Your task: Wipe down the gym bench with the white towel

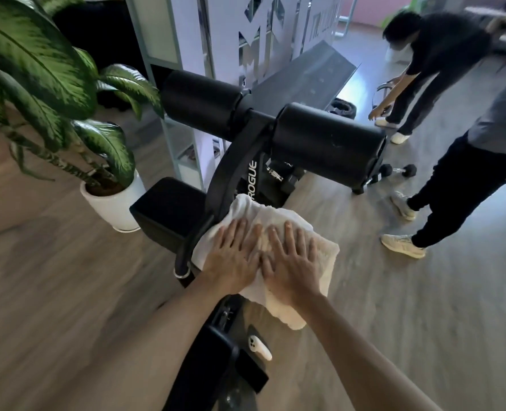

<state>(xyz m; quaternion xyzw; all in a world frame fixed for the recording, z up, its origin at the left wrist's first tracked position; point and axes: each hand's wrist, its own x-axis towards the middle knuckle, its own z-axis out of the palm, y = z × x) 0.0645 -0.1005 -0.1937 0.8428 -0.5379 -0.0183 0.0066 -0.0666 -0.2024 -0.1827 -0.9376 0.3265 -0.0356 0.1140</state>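
Here the left hand [231, 256] and the right hand [293, 259] lie flat, fingers spread, side by side on the soft, crumpled white towel [320, 247], covering the black padded gym bench [168, 209].

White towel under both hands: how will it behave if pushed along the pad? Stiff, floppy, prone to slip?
Likely floppy: the white towel is bunched and wrinkled, and its near corner droops off the bench pad. It probably bunches rather than slides as a sheet, since folds pile up ahead of the fingers. Flat left hand and right hand should pin it fairly well.
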